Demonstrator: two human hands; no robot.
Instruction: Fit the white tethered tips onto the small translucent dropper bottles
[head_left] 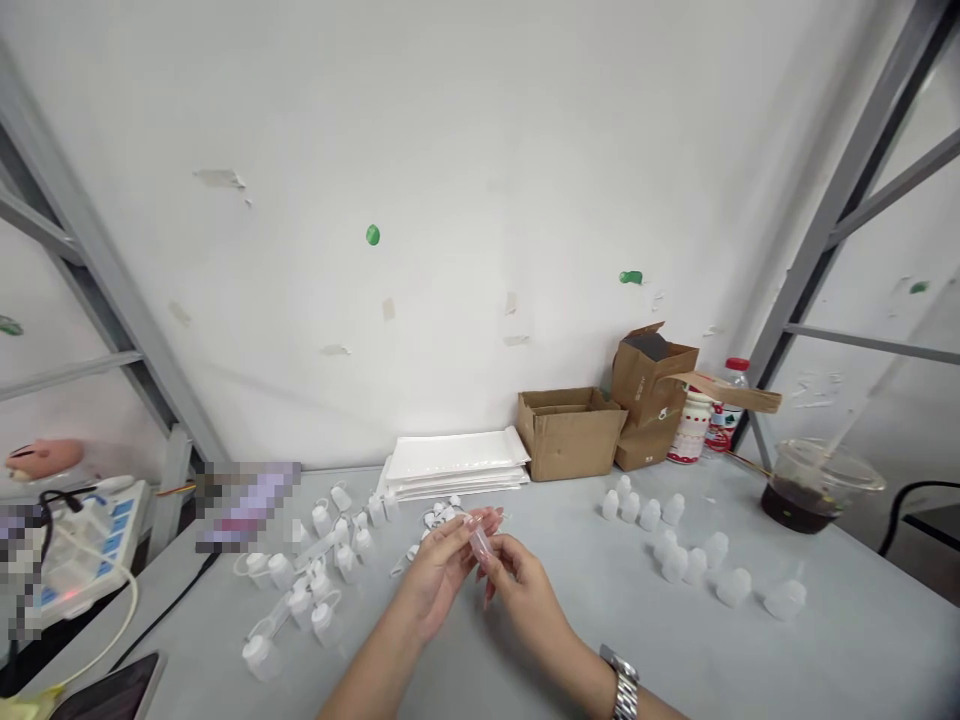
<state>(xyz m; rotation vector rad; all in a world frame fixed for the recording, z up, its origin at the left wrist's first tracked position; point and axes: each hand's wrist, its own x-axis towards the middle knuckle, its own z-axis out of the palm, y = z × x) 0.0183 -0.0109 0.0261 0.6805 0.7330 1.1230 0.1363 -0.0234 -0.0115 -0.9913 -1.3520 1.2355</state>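
Over the middle of the grey table, my left hand (pixel 439 575) and my right hand (pixel 525 595) meet around a small translucent plastic piece (pixel 480 543). Fingers of both hands pinch it, and its lower end is partly hidden by my right thumb. Just behind my left hand lies a cluster of small white caps with loops (pixel 442 513). To the left stand several small white plastic bottles (pixel 300 603), many with looped caps. On the right, several loose frosted translucent pieces (pixel 675 563) rest in two groups, apart from my right hand.
White padded envelopes (pixel 454 460) are stacked by the wall, beside an open cardboard box (pixel 570 440) and a brown paper bag (pixel 649 410). A plastic cup of dark drink (pixel 802 505) stands far right. At left are a power strip (pixel 94 560) and a phone (pixel 112 690).
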